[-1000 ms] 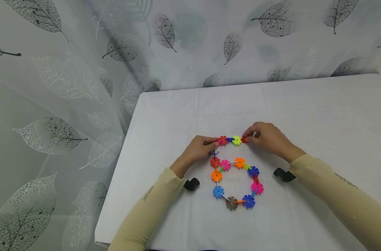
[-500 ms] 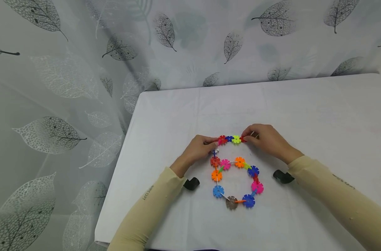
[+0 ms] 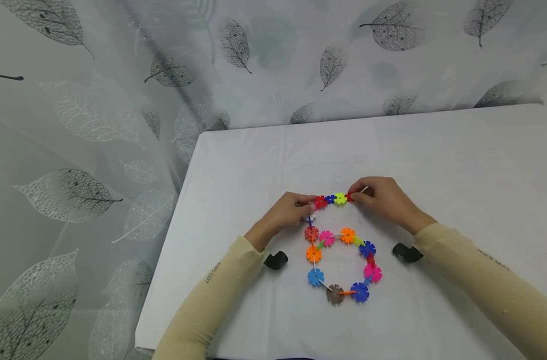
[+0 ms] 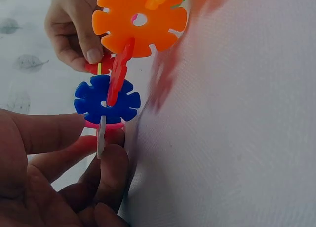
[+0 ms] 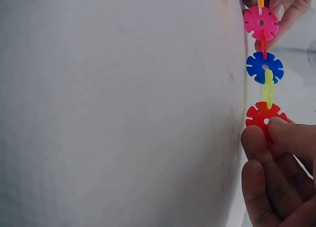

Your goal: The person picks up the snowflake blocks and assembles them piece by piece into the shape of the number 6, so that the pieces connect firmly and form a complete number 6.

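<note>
A chain of notched plastic snowflake discs lies on the white table, its lower part forming a loop with an orange disc (image 3: 314,254), a brown disc (image 3: 335,295) and a bright pink disc (image 3: 372,273). My left hand (image 3: 286,212) grips the chain's upper left corner, beside a red disc (image 3: 320,202). In the left wrist view, its fingers curl around a pink disc below a blue disc (image 4: 123,107), with a white disc (image 4: 101,143) between. My right hand (image 3: 383,200) pinches the red disc (image 5: 256,114) at the chain's upper right end; a yellow disc (image 5: 267,91) links to it.
Two black curved pieces (image 3: 276,260) lie by the wrists, one on each side. A leaf-printed curtain (image 3: 273,60) hangs behind the table (image 3: 255,160) and along its left side.
The lower loop has shifted slightly right and toward the person. Both hands keep their hold on the chain's top row and have barely moved.
</note>
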### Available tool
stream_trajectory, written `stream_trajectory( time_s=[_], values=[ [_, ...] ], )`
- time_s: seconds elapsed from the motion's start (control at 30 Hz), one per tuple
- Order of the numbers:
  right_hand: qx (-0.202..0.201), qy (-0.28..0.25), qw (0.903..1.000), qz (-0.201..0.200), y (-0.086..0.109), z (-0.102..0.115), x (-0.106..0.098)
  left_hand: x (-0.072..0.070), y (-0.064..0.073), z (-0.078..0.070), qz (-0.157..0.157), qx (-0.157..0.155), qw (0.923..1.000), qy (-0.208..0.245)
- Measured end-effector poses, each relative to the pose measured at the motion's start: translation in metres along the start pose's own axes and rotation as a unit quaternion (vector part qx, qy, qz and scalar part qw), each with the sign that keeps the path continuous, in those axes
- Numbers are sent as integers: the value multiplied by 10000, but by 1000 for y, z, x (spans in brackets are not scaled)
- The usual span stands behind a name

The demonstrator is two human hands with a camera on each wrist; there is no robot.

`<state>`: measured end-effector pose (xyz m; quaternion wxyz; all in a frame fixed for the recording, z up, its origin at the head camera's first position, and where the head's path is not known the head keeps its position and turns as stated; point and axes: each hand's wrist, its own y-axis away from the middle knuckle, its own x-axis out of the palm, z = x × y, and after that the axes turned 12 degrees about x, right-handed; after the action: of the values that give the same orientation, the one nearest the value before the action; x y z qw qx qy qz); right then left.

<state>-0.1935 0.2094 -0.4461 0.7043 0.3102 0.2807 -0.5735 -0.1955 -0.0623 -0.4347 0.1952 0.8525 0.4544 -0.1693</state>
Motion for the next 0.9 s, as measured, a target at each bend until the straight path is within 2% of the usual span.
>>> stream_trajectory(
  time_s=[0.33,0.53,0.77,0.9],
  values=[
    [-14,-2,10000,-42,2,0,1,2,0,-3,3,-54,10000,57],
    [178,37,9998,14,5,0,-3,3,-1,-2,36,44,10000,34],
    [304,115,9993,208,9,0,-9,3,-1,0,-157,176,9997,96],
    [347,142,9990,237,12,-5,-15,0,0,1,-130,51,9999,43]
  ],
)
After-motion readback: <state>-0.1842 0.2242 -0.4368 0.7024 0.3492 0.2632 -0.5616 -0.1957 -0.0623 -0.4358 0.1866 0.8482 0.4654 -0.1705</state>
